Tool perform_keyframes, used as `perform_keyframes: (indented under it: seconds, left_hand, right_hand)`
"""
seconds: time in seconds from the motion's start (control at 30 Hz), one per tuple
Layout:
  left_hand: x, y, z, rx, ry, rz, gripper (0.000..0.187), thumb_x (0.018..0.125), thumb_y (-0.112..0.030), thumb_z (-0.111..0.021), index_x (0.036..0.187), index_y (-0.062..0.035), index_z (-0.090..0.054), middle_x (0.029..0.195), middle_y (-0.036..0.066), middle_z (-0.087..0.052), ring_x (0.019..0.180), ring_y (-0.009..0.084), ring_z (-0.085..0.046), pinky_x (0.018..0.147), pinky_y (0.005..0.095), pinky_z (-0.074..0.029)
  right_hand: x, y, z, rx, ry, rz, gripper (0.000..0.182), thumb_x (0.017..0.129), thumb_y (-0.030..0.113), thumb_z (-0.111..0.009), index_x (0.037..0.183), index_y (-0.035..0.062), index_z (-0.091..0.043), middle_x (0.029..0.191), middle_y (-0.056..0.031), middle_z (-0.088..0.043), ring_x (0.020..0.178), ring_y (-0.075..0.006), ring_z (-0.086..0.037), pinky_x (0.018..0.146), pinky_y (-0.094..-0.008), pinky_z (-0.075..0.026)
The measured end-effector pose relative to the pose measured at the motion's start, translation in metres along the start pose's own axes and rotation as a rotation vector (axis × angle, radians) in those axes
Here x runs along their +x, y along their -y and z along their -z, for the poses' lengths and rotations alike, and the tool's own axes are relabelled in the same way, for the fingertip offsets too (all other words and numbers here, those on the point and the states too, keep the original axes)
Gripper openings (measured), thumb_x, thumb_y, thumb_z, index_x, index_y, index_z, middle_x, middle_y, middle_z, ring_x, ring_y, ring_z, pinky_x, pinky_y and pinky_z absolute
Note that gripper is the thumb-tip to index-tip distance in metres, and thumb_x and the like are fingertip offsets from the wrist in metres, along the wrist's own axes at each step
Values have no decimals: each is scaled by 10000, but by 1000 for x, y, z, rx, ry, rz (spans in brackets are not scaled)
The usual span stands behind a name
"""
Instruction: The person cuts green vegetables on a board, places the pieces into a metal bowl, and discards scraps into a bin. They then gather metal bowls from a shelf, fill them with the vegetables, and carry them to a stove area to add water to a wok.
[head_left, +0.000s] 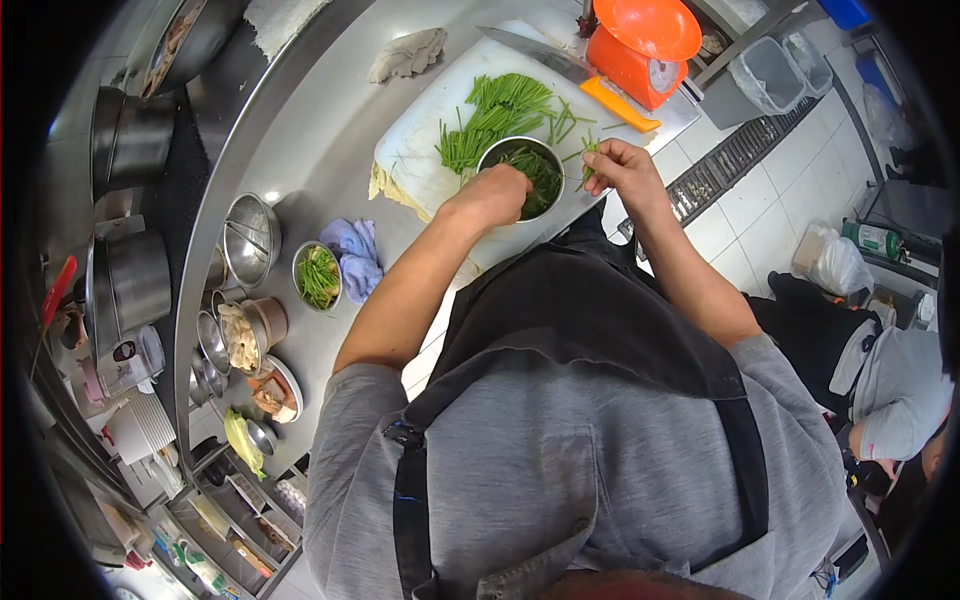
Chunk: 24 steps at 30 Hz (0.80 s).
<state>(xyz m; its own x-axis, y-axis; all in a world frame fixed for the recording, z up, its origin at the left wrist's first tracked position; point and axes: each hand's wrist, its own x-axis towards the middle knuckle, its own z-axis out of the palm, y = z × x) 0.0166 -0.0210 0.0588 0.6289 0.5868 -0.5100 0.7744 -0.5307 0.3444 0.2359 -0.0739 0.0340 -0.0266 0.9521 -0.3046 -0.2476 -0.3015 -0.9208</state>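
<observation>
The left hand (499, 194) reaches over the rim of the metal bowl (545, 217), which has cut greens (541, 176) inside — its fingertips are hidden, so I cannot tell if they grip. The right hand (622, 168), beside it, has fingers closed on some green stalks (588, 158) — near the cutting board (408, 148).

The tabletop (297, 110) is smooth metal with a soft sheen. The cutting board (410, 150) looks like smooth, pale plastic. The knife (560, 68) pairs a shiny metal blade with an orange plastic handle. The kitchen scale (630, 62) is glossy orange plastic, the mixing bowl (252, 240) polished metal. The blue rag (352, 260) and grey rag (408, 55) are matt, creased cloth; the apron (590, 300) is matt black fabric.
</observation>
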Motion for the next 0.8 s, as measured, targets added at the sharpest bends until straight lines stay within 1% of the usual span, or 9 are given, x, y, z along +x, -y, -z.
perform_keyframes:
  seconds: [0.13,0.2,0.23,0.27,0.33,0.47,0.6,0.67,0.8]
  left_hand:
    - [-19,14,25,-76,-135,-61,362,744,15,-537,1063,-76,-683,1004,230,-644,958,336,-628,846,411,-495]
    - [-23,19,40,-170,-298,23,309,773,-3,-549,1045,-61,-683,990,213,-654,924,331,-638,828,395,-501]
    - [-26,16,46,-243,-373,93,249,779,-33,-553,979,-48,-701,909,211,-659,880,360,-637,822,411,-502]
    - [-26,17,47,-245,-377,94,249,779,-33,-553,979,-48,-701,909,211,-659,880,360,-637,822,411,-502]
    - [-26,19,48,-268,-448,121,218,810,-61,-582,1000,-40,-686,902,179,-682,817,297,-665,764,362,-518]
    - [-19,15,35,-289,-455,90,203,802,-77,-599,980,-31,-686,883,158,-690,784,273,-669,735,348,-519]
    - [-2,4,10,-331,-443,-10,200,788,-95,-630,974,-37,-674,758,102,-669,672,219,-640,654,318,-509]
    - [4,-10,2,-538,-397,-116,186,774,-100,-664,950,-40,-667,695,71,-628,608,173,-592,612,298,-490]
    - [17,-21,-12,-600,-400,-195,154,766,-109,-690,904,-43,-669,681,55,-607,580,139,-558,583,277,-471]
  right_hand:
    - [3,-7,1,-11,37,7,146,869,149,-640,840,12,-600,718,-45,-621,585,-115,-613,536,-226,-476]
    - [3,-4,-1,-21,45,17,148,870,149,-639,841,10,-599,716,-44,-620,583,-115,-613,533,-225,-476]
    - [3,-3,-2,-24,48,19,148,870,149,-639,841,10,-599,716,-44,-620,583,-115,-613,533,-225,-476]
    - [3,-2,-2,-22,44,20,147,871,147,-640,841,9,-599,716,-44,-619,581,-116,-612,530,-224,-476]
    - [3,-1,-3,-23,42,21,146,871,145,-640,841,8,-599,715,-43,-619,579,-116,-612,528,-223,-476]
    - [4,2,-3,-13,33,19,172,861,153,-655,819,5,-576,691,-35,-588,578,-116,-602,541,-229,-478]
    - [2,2,-3,1,41,14,161,857,142,-655,824,6,-576,696,-38,-591,578,-119,-604,541,-230,-477]
    - [2,4,-4,18,35,9,157,855,139,-655,828,5,-578,695,-39,-592,577,-120,-605,541,-230,-477]
    - [-4,12,-5,72,11,-1,142,854,125,-652,844,1,-584,696,-41,-596,575,-124,-605,541,-231,-475]
